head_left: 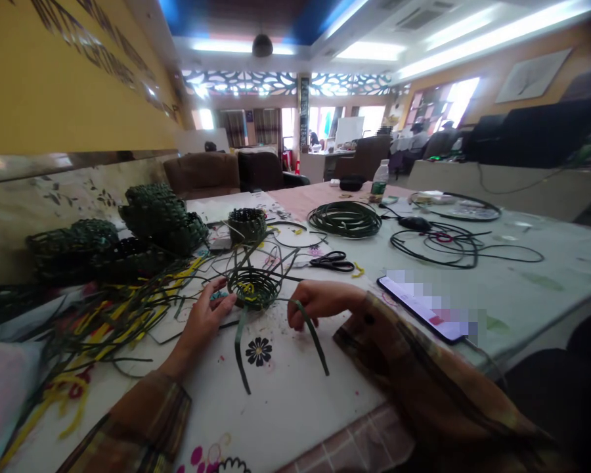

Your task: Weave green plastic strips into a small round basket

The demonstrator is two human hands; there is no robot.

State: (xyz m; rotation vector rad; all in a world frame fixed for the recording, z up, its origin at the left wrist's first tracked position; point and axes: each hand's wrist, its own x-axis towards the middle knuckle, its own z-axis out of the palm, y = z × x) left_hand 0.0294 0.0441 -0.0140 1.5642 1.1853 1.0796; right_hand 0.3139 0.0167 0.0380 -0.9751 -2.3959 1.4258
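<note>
A small, partly woven green basket (255, 289) rests on the white tablecloth, with loose strips sticking out around its rim and yellow bits inside. Against its left side lies my left hand (211, 314), fingers apart and fingertips near the weave. To the right of the basket, my right hand (312, 303) has its fingers curled together around a flat green strip (316, 341) that runs from the basket and hangs down toward the table. Another strip (239, 351) bends down from the basket's front.
Black scissors (332, 261), a coiled green bundle (345, 219) and a finished small basket (247, 225) lie beyond. Woven baskets (152, 220) and loose strips (123, 309) crowd the left. A phone (423, 309) and bottle (379, 182) are on the right; people sit far back.
</note>
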